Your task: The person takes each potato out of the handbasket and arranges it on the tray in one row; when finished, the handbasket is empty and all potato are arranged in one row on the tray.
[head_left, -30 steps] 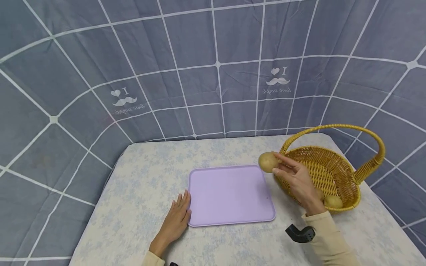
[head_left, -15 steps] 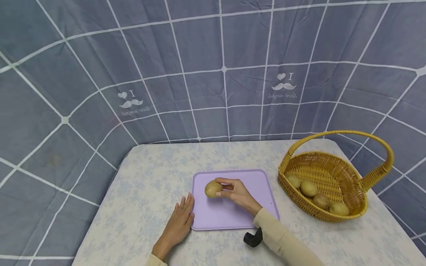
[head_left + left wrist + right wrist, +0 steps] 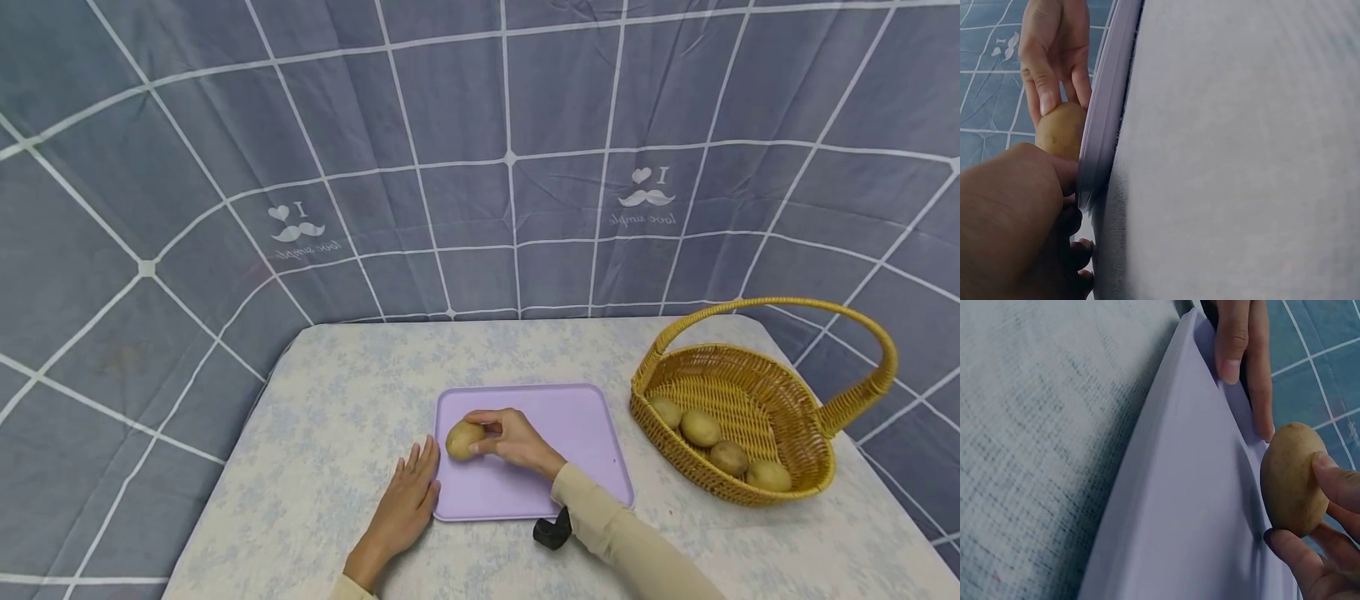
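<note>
The potato (image 3: pixel 464 439) is over the left part of the tray (image 3: pixel 558 421); whether it touches the bottom I cannot tell. The right hand (image 3: pixel 513 437) pinches it, its grip parted to the potato's width between thumb and fingertips. The left hand (image 3: pixel 403 504), fingers straight, lies against the tray's left rim. Rightward on the worktop (image 3: pixel 337 408), a basket (image 3: pixel 738 392) contains four more potatoes (image 3: pixel 701 427) along its near-left wall.

Right hand (image 3: pixel 513 442) with potato (image 3: pixel 462 442) from near basket (image 3: pixel 750 398) to left part of tray (image 3: pixel 566 417)
</note>
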A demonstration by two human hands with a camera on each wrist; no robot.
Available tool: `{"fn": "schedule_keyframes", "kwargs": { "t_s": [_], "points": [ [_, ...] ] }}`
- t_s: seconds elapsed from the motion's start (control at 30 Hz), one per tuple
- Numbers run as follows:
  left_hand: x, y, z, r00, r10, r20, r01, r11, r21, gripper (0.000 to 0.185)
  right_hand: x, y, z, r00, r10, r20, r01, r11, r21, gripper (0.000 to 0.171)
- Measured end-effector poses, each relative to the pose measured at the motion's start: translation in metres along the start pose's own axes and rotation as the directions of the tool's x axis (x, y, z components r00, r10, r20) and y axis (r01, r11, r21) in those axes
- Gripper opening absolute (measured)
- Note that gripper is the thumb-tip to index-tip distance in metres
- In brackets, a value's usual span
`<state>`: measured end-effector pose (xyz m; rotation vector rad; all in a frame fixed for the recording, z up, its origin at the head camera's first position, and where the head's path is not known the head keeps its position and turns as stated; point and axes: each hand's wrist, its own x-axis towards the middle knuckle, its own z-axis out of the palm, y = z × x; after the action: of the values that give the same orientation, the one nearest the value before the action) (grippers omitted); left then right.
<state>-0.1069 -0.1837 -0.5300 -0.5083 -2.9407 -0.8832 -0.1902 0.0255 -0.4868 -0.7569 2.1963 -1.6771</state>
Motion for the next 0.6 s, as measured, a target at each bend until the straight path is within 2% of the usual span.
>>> {"fn": "schedule_keyframes", "kwargs": {
  "t_s": [0.2,0.43,0.6],
  "points": [
    [0.000,-0.001,0.001,1.000,0.007,-0.005,-0.007,1.000,0.007,0.051,0.009,0.018,0.008,1.000,0.016,0.017,-0.015,0.994,-0.107,0.046],
    [0.001,-0.001,0.002,1.000,0.003,-0.009,-0.003,1.000,-0.017,0.052,0.011,0.015,0.012,0.997,0.014,0.074,0.000,0.984,-0.180,0.046],
    [0.000,-0.002,0.003,1.000,0.002,-0.003,-0.002,1.000,-0.013,0.052,0.009,0.014,0.010,0.995,0.001,0.097,0.018,0.981,-0.195,0.046]
  ]
}}
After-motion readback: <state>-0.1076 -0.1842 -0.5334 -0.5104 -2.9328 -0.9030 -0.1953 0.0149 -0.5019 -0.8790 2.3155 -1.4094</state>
